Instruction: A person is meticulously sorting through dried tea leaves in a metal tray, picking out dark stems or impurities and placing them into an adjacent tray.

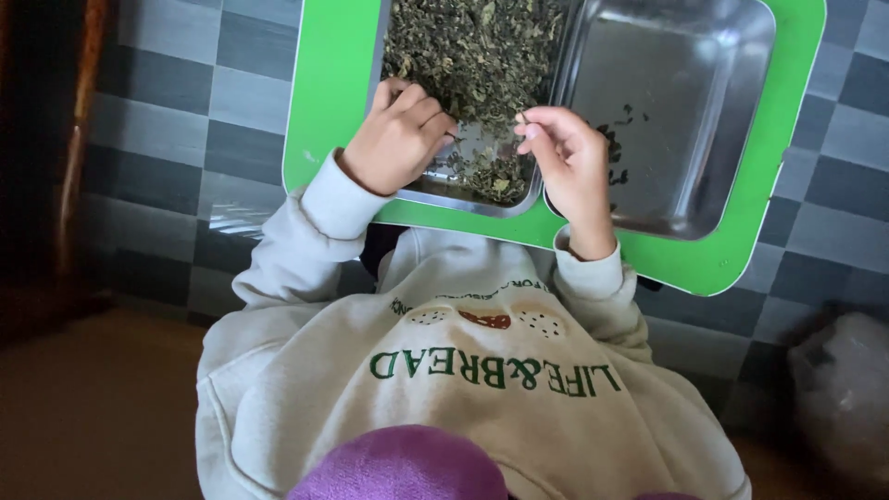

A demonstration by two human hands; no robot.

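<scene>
A heap of dried, crumbled green leaves (477, 46) fills the left shiny steel tray (468, 196). The right steel tray (690, 93), touching it, holds only scattered flakes.

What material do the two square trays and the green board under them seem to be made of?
The left tray and the right tray look like metal, probably stainless steel: grey, smooth, with soft reflections and rolled rims. The green board looks like plastic: even bright colour, matt surface, rounded corners with a pale edge, though coated wood cannot be excluded. The left tray holds dried green leaves.
</scene>
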